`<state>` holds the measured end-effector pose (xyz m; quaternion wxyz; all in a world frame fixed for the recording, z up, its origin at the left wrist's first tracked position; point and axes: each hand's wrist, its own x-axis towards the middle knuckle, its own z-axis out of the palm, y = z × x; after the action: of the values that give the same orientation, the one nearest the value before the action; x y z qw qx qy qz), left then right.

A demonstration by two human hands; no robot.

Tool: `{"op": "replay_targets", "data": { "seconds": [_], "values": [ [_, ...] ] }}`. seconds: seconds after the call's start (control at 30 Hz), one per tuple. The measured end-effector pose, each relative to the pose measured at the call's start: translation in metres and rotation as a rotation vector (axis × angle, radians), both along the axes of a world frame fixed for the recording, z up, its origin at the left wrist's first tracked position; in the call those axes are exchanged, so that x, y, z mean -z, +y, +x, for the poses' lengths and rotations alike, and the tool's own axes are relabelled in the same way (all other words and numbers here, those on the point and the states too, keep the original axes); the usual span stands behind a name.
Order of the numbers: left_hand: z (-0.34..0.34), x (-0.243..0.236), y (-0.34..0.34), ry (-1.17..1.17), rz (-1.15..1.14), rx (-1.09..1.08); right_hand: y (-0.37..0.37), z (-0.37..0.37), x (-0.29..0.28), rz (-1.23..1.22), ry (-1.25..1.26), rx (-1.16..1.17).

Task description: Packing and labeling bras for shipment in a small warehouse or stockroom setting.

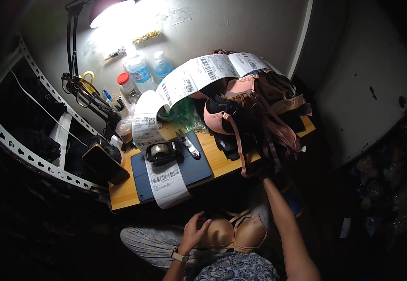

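Observation:
A beige bra point(252, 232) lies across my lap with its cups facing up. Beside its left cup is my left hand point(195, 230), thumb and fingers apart and holding nothing. My right arm reaches forward to the table's front edge. There my right hand point(263, 174) is in dark shadow, close to the hanging straps of the pile. Its fingers are hidden. On the table's right side rests a heap of bras in pink, black and brown, with a pink bra point(215, 118) at its near left.
A strip of printed labels point(185, 77) arches over the heap and down across a blue tablet case point(196, 164). On the case sit a tape dispenser point(162, 152) and a folding knife point(190, 146). Water bottles point(140, 74), a lamp point(107, 11) and a phone point(101, 161) stand around the wooden table point(124, 194).

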<state>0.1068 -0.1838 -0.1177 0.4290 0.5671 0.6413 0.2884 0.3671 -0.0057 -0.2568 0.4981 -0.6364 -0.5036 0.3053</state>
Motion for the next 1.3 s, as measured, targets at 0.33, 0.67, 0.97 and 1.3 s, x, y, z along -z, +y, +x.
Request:
{"op": "replay_targets", "data": {
  "seconds": [0.33, 0.67, 0.97, 1.3],
  "values": [
    [0.088, 0.036, 0.108, 0.128, -0.042, 0.367, -0.016, 0.03, -0.021, 0.178, 0.207, 0.163],
    [0.066, 0.091, 0.13, 0.0, 0.131, 0.301, -0.016, 0.063, -0.018, -0.107, 0.538, -0.248],
    [0.007, 0.087, 0.087, 0.329, 0.053, 0.562, 0.008, 0.017, -0.063, -0.113, 0.483, -0.331],
    [-0.012, -0.001, -0.01, -0.803, -0.419, -0.09, 0.004, -0.001, -0.079, -0.103, -0.124, -0.265]
  ]
}}
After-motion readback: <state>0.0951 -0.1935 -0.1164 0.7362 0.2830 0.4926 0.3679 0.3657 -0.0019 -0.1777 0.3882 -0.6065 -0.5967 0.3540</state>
